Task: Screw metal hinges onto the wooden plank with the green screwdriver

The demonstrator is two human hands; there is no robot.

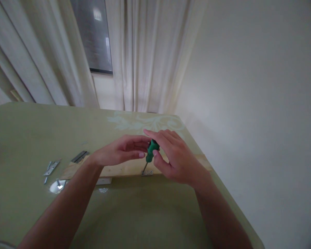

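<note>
A green-handled screwdriver [151, 150] stands slightly tilted, its tip down on a small metal hinge plate [148, 172] at the near edge of a light wooden board [119, 170]. My right hand [172, 155] is closed on the handle from the right, the palm over its top and the thumb against its side. On the other side, my left hand [123, 149] has its thumb and fingers apart. Its fingertips reach close to the handle; whether they touch it is hard to tell. The screw under the tip is too small to make out.
Left of the board lie a metal hinge with screws [52, 168], a dark hinge [79, 156] and a shiny round dish [57, 186] with screws. A white block [104, 181] sits under the board's near edge. The green table [145, 214] meets a wall [261, 121] at right; curtains [155, 52] hang behind.
</note>
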